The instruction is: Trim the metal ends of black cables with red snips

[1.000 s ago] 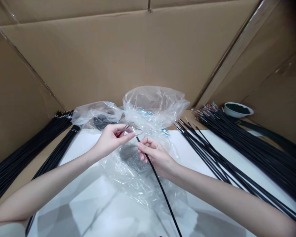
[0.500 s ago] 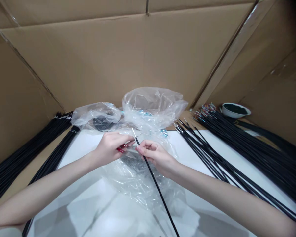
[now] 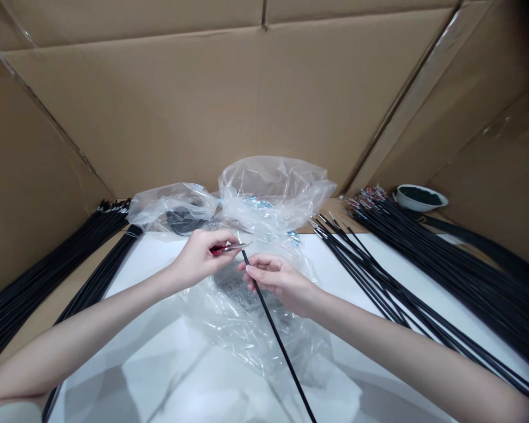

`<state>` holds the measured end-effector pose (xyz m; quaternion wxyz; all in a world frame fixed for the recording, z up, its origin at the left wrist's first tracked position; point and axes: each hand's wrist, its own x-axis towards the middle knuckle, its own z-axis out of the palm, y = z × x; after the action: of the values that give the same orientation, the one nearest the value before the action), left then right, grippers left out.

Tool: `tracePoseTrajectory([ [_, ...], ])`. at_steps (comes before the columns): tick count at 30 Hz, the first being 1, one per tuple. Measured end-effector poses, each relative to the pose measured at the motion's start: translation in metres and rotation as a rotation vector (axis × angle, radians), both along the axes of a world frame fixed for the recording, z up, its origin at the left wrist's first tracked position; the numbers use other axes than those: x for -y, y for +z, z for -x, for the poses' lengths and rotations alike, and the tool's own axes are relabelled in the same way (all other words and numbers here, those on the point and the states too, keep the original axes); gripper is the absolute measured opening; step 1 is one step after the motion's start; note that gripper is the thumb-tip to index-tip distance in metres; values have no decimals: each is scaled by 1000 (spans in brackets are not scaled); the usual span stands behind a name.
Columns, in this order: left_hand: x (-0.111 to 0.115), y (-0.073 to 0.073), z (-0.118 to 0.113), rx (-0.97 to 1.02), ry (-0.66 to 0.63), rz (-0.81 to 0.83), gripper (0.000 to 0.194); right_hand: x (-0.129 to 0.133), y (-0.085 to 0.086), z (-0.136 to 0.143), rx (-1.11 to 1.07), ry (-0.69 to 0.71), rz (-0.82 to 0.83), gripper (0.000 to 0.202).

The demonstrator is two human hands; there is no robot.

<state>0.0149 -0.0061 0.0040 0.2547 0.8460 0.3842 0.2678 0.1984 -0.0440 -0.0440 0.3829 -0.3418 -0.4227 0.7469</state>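
My left hand (image 3: 206, 251) is closed around red-handled scissors (image 3: 220, 250), partly hidden by the fingers. Their thin metal blades point right and lie at the upper end of a black cable (image 3: 277, 338). Thin pale wire shows at that end; how it meets the blades is too small to tell. My right hand (image 3: 278, 281) pinches the cable just below its end, between thumb and index finger, with the other fingers curled. From there the cable slants down to the bottom edge. Beneath both hands lies a clear plastic bag (image 3: 251, 329) with a greyish mass inside.
Bundles of black cables lie at left (image 3: 48, 276) and right (image 3: 458, 282), with a looser group (image 3: 365, 270) nearer the middle. A white bowl (image 3: 417, 205) of dark material stands back right. More clear plastic (image 3: 273, 182) is heaped behind. Cardboard walls (image 3: 229, 94) enclose the white table (image 3: 145, 329).
My left hand has turned the scissors so the blades now point right at the cable's end. The pale wires standing out there earlier show less. My right hand has stayed nearly in place.
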Motion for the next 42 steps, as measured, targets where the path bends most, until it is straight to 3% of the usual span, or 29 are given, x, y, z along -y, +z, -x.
tracePoseTrajectory([
  [2, 0, -2, 2, -4, -28, -20, 12, -1, -1, -2, -1, 4, 23, 24],
  [7, 1, -2, 4, -33, -112, -78, 10, -5, -1, -2, -23, -139, 18, 21],
  [11, 1, 5, 3, -26, 56, -67, 28, -5, -2, 1, 10, -143, 10, 24],
  [13, 1, 7, 1, -18, 80, -52, 33, -4, -4, 3, 17, -134, 1, 25],
  [18, 1, 6, -3, 15, 93, -72, 21, -3, -6, 5, 32, -142, -56, 26],
  [25, 2, -8, 3, 25, -47, -162, 10, -4, -2, 4, 67, -238, -25, 30],
  [30, -1, -3, 6, 41, 27, -167, 19, -5, 5, 0, 16, -117, 2, 27],
  [37, 2, 4, 0, 60, 124, 15, 28, -5, -2, 0, 19, -72, -80, 23],
  [42, -3, 4, -3, 265, 175, 245, 30, -5, -5, 3, -24, -69, -102, 21],
])
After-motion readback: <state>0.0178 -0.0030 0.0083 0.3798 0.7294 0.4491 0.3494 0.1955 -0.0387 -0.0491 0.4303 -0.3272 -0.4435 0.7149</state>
